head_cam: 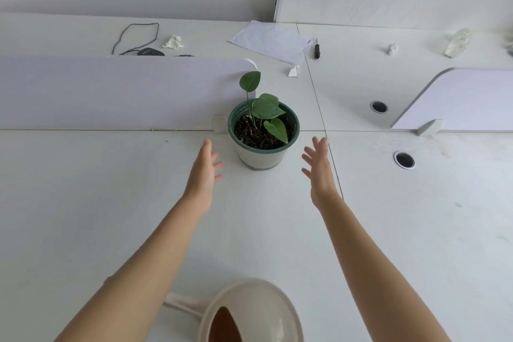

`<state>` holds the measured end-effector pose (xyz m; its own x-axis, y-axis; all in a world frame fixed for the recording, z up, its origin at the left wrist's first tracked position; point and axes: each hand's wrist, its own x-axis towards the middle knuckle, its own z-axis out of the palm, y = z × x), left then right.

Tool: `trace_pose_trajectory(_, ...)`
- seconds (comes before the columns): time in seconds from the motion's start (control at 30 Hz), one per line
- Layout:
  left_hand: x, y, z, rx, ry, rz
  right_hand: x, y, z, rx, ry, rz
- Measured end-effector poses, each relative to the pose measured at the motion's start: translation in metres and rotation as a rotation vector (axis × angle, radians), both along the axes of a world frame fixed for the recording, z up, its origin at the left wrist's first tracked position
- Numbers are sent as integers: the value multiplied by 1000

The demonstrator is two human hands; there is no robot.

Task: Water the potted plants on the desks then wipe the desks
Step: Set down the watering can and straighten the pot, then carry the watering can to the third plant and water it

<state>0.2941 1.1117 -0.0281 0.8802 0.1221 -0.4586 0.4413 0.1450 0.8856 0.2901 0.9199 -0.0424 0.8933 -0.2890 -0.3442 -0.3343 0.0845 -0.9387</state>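
We see a white table (111, 203) made of joined panels, carrying a potted plant (263, 133) near the middle seam and a beige watering can (249, 311) at the near edge. Farther back lie a paper sheet (270, 41), a black pen (316, 48), crumpled tissues (173, 42) and a black cord (136, 36).

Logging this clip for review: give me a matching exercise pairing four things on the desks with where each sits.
Column 1:
1. potted plant
2. watering can
3. sheet of paper
4. black cord

Column 2:
A. bottom edge of the view, between the forearms
B. far desk, left, behind the divider panel
C. between the open left hand and right hand
D. far desk, centre, beside a black pen

Pairs: 1-C, 2-A, 3-D, 4-B
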Motion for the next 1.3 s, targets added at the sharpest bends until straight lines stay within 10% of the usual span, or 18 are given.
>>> trace_pose_trajectory(0.5, -209, 101, 0, -63, -42, 183, -229, -1, 7, -313, 180, 153)
trace_pose_trajectory(1.3, -220, 90, -47, -231, -26, 38, -281, 47, -8, -457, 96, 191)
